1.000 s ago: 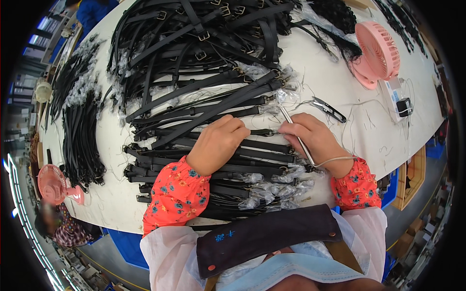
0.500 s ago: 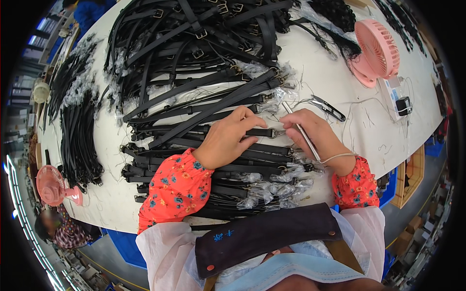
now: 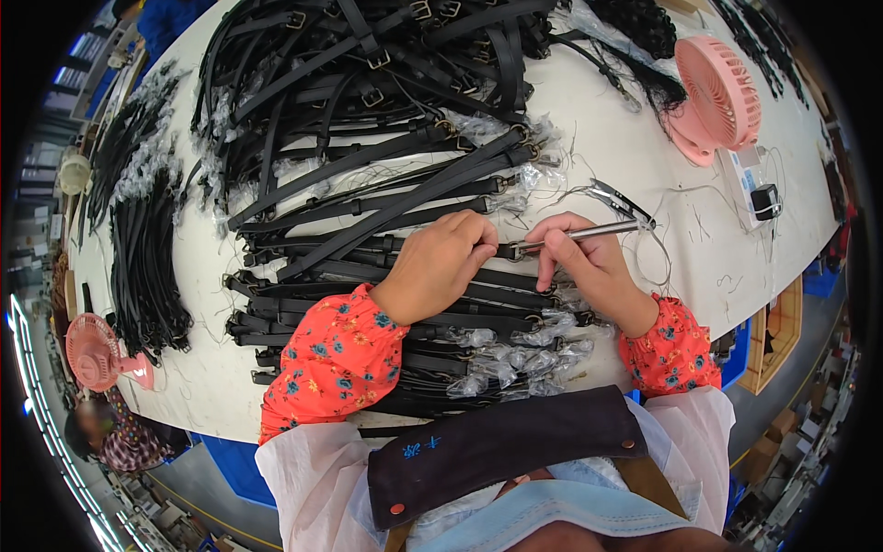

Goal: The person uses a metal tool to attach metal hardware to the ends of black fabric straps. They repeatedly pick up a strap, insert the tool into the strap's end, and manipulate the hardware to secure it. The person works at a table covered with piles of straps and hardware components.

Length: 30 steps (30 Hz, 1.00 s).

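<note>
My left hand [image 3: 443,259] pinches the buckle end of a black belt [image 3: 391,243] lying crosswise in front of me. Between the fingers of my right hand [image 3: 589,262] is a slim silver pen-shaped tool [image 3: 602,230]. Its tip points left and meets or nearly meets the belt's metal buckle [image 3: 513,249]; actual contact I cannot tell. A thin cord [image 3: 664,253] loops near the tool's rear end. More black belts lie in rows above and below my hands, some with clear plastic wrap [image 3: 501,366] around their buckles.
Beyond my hands rises a big heap of black belts [image 3: 368,83]. Black-handled snips [image 3: 621,201] lie to the right, below a pink fan [image 3: 717,97] and a white power strip [image 3: 740,179]. At left are bundled straps [image 3: 152,267] and another pink fan [image 3: 92,352]. A person sits at lower left.
My right hand has swung the silver tool from steep to nearly level, bringing its tip to the buckle. My left fingers have closed on the belt end, from a looser, spread pose.
</note>
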Each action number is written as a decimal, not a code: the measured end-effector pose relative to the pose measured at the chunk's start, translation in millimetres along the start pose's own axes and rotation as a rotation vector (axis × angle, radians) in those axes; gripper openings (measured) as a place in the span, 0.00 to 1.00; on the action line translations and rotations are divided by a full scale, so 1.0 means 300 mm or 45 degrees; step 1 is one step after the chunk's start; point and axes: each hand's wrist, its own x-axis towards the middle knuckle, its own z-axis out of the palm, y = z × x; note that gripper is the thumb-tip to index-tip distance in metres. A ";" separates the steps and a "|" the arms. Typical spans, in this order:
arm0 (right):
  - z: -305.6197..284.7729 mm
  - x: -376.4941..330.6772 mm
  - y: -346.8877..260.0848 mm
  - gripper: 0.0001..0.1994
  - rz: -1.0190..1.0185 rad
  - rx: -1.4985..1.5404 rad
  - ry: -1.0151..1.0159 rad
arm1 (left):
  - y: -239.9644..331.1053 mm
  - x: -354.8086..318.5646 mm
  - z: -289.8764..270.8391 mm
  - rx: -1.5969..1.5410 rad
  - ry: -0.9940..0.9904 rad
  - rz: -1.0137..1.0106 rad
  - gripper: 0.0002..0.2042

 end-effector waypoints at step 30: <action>0.019 0.008 -0.004 0.14 0.120 -0.095 -0.073 | -0.002 0.004 -0.003 -0.097 0.013 -0.123 0.05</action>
